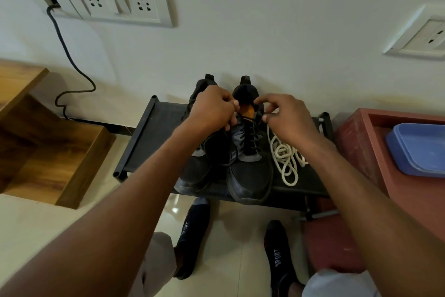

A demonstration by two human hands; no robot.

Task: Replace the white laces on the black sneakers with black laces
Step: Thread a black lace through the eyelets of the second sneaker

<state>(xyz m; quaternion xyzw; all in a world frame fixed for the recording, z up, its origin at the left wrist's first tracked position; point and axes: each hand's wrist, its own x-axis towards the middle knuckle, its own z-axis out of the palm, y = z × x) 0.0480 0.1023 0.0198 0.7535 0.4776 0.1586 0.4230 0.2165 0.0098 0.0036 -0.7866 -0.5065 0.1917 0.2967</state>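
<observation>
Two black sneakers stand side by side on a low black shoe rack [154, 142], toes toward me. The right sneaker [250, 176] is threaded with a black lace [249, 135]. My left hand [212, 110] pinches one end of that lace at the top eyelets, and my right hand [286, 118] pinches the other end. The left sneaker [197, 171] is partly hidden under my left forearm. A loose pile of white laces [286, 159] lies on the rack just right of the right sneaker, under my right wrist.
A wooden shelf unit [48, 142] stands on the left. To the right is a red cabinet [361, 142] holding a blue plastic container [421, 149]. My socked feet [192, 231] are on the tiled floor below the rack. A black cable [69, 55] hangs from the wall socket.
</observation>
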